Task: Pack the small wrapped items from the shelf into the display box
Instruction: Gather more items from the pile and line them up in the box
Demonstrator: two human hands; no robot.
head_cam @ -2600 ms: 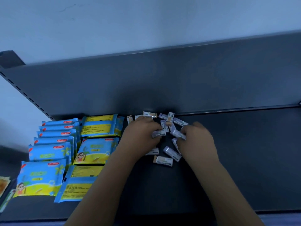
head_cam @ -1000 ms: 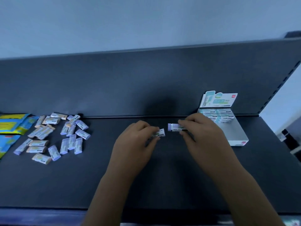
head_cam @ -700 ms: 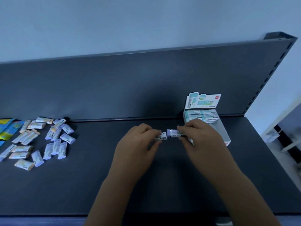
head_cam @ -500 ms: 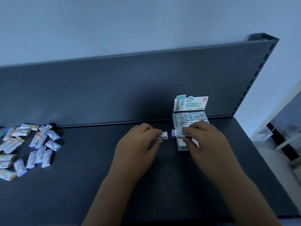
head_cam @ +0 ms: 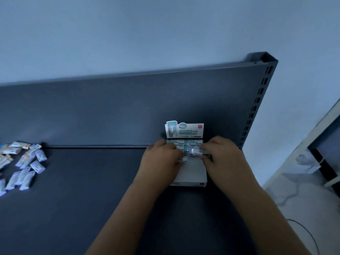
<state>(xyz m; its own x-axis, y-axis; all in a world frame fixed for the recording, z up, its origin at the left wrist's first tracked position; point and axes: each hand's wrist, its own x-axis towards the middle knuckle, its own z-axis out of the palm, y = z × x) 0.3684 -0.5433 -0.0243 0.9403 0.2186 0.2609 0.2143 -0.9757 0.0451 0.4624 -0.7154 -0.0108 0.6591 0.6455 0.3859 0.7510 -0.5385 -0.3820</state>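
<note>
The white display box (head_cam: 191,176) stands on the dark shelf against the back panel, its printed header card (head_cam: 184,131) upright. Rows of wrapped items fill its far end. My left hand (head_cam: 161,161) is over the box's left side and pinches a small wrapped item (head_cam: 183,159) at its fingertips. My right hand (head_cam: 220,159) is over the right side and pinches another small wrapped item (head_cam: 195,151), held lengthwise above the box. A loose pile of wrapped items (head_cam: 24,162) lies on the shelf at the far left.
The dark shelf (head_cam: 92,190) ends just right of the box at a slotted upright post (head_cam: 257,100). Beyond it are a pale floor, a cable (head_cam: 311,238) and a white frame (head_cam: 316,129).
Both hands, each carrying an item, have moved from in front of the box to over its open top. The view has swung right, pushing the loose pile to the left edge.
</note>
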